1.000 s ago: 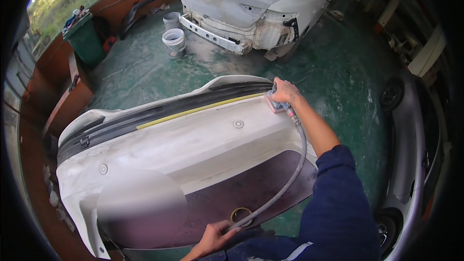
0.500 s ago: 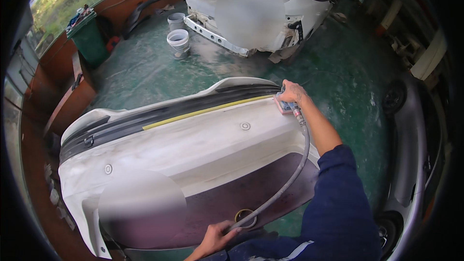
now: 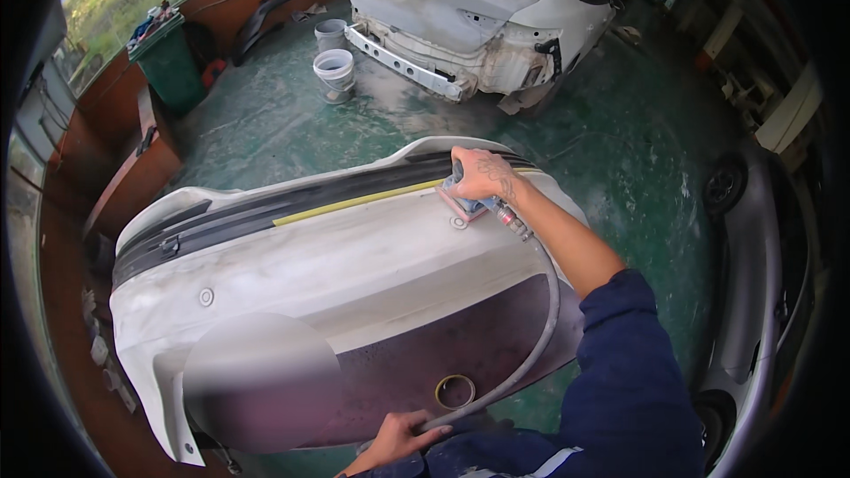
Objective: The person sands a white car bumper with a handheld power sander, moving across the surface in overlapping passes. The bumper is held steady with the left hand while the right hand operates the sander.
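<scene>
My right hand (image 3: 485, 175) is wrapped over a small air sander (image 3: 465, 204), whose flat pad rests on the white bumper (image 3: 372, 235) near its right end. Just ahead of the pad runs a strip of yellow masking tape (image 3: 354, 204), along the edge of the bumper's black trim (image 3: 230, 219). A grey hose (image 3: 551, 319) leads from the sander in a curve back toward me. Low in the view, my left hand (image 3: 403, 438) is closed around that hose. A roll of yellow tape (image 3: 455, 379) lies on the dark reddish panel (image 3: 390, 381) close to the hose.
Beyond the bumper stands a white car (image 3: 452, 0) with its rear bumper off. Two buckets, including a white bucket (image 3: 335, 78), stand on the green floor (image 3: 257, 137). A green bin (image 3: 168, 62) is at far left, a grey car (image 3: 744, 283) at right.
My right hand has slid the sander leftward along the bumper, away from its right end. The hose has shifted with it, while my left hand stays closed on the hose.
</scene>
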The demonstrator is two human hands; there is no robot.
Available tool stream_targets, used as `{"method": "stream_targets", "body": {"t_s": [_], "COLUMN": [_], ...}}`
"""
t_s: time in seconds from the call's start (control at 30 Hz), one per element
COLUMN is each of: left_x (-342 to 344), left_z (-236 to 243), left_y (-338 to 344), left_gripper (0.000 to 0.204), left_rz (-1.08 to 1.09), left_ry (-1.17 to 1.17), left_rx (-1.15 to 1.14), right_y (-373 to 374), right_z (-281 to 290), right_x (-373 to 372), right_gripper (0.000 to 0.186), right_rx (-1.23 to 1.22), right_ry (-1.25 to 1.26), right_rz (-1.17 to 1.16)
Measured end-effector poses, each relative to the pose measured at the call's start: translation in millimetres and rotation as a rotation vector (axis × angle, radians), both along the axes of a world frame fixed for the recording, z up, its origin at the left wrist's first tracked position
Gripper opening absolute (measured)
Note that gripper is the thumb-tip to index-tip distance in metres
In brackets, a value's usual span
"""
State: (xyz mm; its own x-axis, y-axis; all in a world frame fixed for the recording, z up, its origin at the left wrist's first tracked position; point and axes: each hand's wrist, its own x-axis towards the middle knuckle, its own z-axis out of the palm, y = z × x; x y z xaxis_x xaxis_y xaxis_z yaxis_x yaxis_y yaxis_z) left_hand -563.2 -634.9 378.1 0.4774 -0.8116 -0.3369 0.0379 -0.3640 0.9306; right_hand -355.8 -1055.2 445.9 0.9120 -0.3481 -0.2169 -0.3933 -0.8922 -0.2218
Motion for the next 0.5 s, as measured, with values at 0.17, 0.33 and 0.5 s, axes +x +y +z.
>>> {"method": "stream_targets", "body": {"t_s": [0.17,0.33,0.5], "left_x": [-5,-4,-9], "left_z": [-12,-5,-5], "left_y": [12,12,14], "left_gripper": [0.037,0.037,0.039], "left_rz": [0.008,0.1,0.073], "left_ry": [-0.023,0.014,-0.003], "left_rx": [0.047,-0.022,0.028], "right_y": [12,-19,13], "right_z": [14,4,12], "right_x": [2,-6,4], "right_gripper": [0.064,0.062,0.059], "right_rx": [0.071,0.005,0.02], "right_ry": [0.092,0.071,0.068], "right_rz": [-0.074,-0.15,-0.082]}}
